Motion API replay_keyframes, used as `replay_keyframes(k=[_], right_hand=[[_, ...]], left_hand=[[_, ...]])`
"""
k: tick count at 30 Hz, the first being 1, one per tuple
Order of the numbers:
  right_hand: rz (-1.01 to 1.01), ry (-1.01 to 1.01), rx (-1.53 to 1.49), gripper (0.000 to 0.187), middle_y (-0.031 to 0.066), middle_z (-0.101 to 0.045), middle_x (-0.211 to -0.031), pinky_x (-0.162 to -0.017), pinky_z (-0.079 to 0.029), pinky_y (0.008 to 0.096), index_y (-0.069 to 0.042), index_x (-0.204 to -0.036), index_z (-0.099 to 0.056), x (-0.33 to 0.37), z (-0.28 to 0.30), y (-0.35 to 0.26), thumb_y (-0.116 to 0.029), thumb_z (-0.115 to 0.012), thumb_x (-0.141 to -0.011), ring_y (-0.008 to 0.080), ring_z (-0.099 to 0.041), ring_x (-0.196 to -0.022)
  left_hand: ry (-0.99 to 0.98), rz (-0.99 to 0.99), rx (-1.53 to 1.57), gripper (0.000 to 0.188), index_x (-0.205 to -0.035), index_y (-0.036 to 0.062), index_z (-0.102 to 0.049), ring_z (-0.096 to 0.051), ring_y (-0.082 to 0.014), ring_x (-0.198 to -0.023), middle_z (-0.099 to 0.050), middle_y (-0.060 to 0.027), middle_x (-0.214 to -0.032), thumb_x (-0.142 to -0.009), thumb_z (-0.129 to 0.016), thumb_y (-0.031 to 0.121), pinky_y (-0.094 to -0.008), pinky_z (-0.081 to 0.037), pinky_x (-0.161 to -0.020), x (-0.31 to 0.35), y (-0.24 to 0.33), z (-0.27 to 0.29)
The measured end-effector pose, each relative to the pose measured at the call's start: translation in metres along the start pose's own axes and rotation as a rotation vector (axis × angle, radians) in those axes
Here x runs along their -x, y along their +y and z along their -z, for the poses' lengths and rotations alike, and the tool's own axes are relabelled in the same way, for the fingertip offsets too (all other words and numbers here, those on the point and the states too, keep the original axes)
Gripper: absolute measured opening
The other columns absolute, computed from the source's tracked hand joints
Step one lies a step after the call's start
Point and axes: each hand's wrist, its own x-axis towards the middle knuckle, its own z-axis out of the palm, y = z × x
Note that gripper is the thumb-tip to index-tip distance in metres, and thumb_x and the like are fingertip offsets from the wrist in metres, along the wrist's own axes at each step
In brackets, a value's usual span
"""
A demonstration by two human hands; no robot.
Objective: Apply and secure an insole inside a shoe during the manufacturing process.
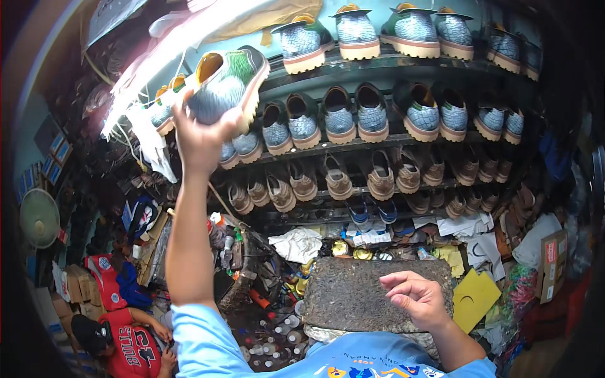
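My left hand (203, 135) is raised at the upper left, its fingers gripping a shoe (230, 85) with a grey-blue and green upper and a pale, lugged sole. The shoe is held in the air in front of the upper shelf (353, 68), tilted, with its tan-lined opening showing. Lower right, my right hand (419, 296) hovers over a dark, worn work board (346, 299), fingers loosely bent and apart, with nothing in it. Similar grey-blue shoes (372, 112) stand in pairs on the shelves.
Brown shoes (381, 176) line a lower shelf. Cans (340, 247), papers and a yellow sheet (476, 296) surround the board. Small bottles (287, 331) crowd the floor side. A person in a red shirt (135, 343) sits at lower left, below a fan (40, 217). Bright white sheeting (157, 60) hangs at upper left.
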Motion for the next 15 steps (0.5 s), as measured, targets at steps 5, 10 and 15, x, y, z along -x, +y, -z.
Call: replay_keyframes(k=[5,10,15], right_hand=[[0.010,0.103,0.107,0.010,0.0147,-0.071,-0.115,-0.093,-0.053,0.0331,0.001,-0.097,-0.076,0.032,0.017,-0.004,-0.007,-0.070,-0.095,0.0196,-0.066,-0.107],[0.095,0.469,0.015,0.008,0.0111,-0.068,-0.097,-0.073,-0.051,0.0267,0.001,-0.087,-0.068,0.076,0.039,0.022,-0.003,-0.069,-0.094,0.0125,-0.063,-0.081],[0.128,0.646,-0.170,0.011,0.0098,-0.066,-0.090,-0.069,-0.051,0.0273,0.000,-0.086,-0.063,0.098,0.041,0.028,-0.004,-0.071,-0.094,0.0127,-0.061,-0.071]], left_hand=[[0.023,-0.038,-0.397,0.070,-0.130,-0.0019,-0.062,-0.066,-0.0298,-0.112,-0.067,-0.0190,-0.121,-0.073,-0.089,0.029,-0.0404,-0.051,-0.103,-0.101,-0.065,-0.028],[0.367,-0.183,-0.526,0.041,-0.091,0.0008,-0.071,-0.070,-0.0242,-0.077,-0.072,-0.0104,-0.080,-0.085,-0.082,0.040,-0.0389,-0.056,-0.070,-0.129,-0.058,-0.093],[-0.141,0.357,0.148,0.038,-0.093,0.0032,-0.067,-0.064,-0.0137,-0.064,-0.060,-0.0036,-0.076,-0.091,-0.076,0.040,-0.0277,-0.047,-0.047,-0.162,-0.033,-0.129]])
